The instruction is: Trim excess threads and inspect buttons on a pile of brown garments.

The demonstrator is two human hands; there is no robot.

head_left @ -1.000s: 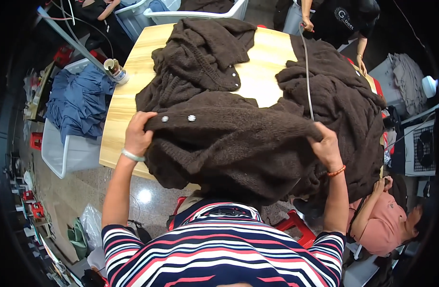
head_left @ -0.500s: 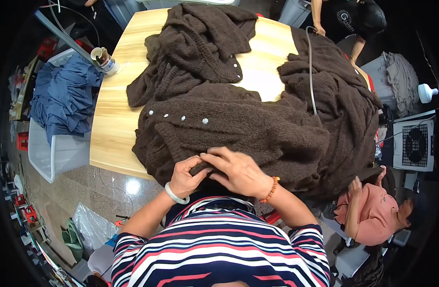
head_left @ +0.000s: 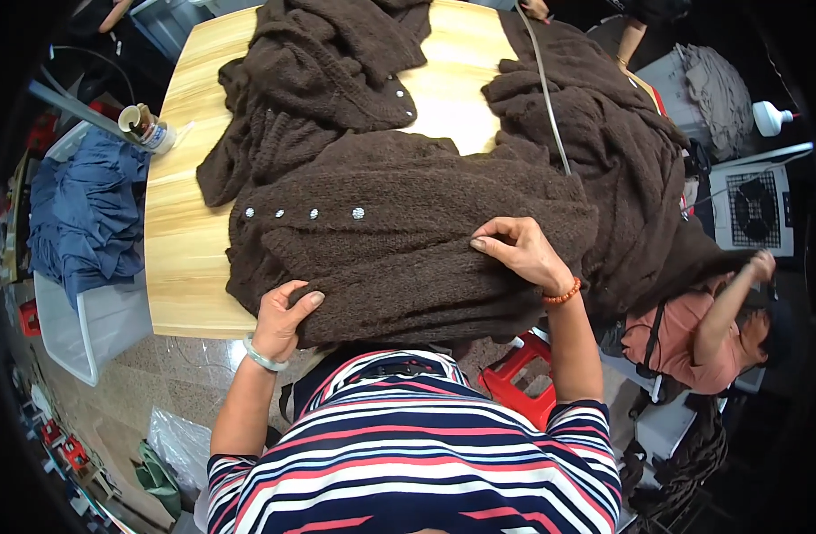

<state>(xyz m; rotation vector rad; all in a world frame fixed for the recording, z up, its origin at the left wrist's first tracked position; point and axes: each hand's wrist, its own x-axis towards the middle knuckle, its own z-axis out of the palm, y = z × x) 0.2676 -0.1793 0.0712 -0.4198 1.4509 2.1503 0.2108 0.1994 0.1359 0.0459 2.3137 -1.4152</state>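
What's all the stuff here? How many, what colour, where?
Front knit: one, dark brown, at the hands
Buttons: four, silvery, front knit's left part
Knit heaps: two, dark brown, table's left and right
Table: one, pale wood, under the knits
Hose: one, grey, over right heap
Jar: one, whitish, table's left edge
Left bin: one, whitish, beside table
Cloth: one heap, blue, in left bin
Stool: one nearby, red, lower right
Co-workers: at least three, one pink top, around table
Left hand: one, pale bangle, front knit's near left
Right hand: one, orange beads, front knit's right
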